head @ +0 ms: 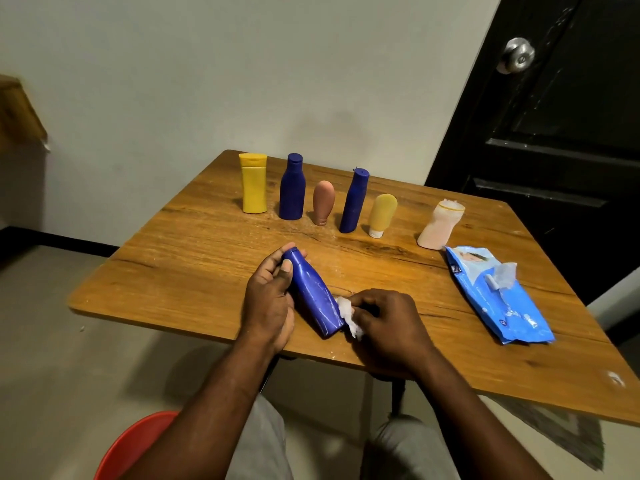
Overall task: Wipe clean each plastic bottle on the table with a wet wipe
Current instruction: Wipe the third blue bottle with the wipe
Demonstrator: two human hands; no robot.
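My left hand [268,299] grips a blue plastic bottle [313,294] near its cap, holding it tilted above the wooden table [194,271], base toward me. My right hand [384,317] pinches a crumpled white wet wipe [348,315] against the bottle's lower end. Further back stand several more bottles in a row: a yellow bottle [254,183], a dark blue bottle [292,187], a brown tube [323,201], a second dark blue bottle [355,200], a yellow tube [381,214] and a pale pink bottle [440,225].
A blue wet-wipe pack [498,296] lies on the table's right side with a wipe poking out of its opening. A black door [554,133] stands behind on the right. A red stool [135,445] shows below left, and my knees are under the near edge.
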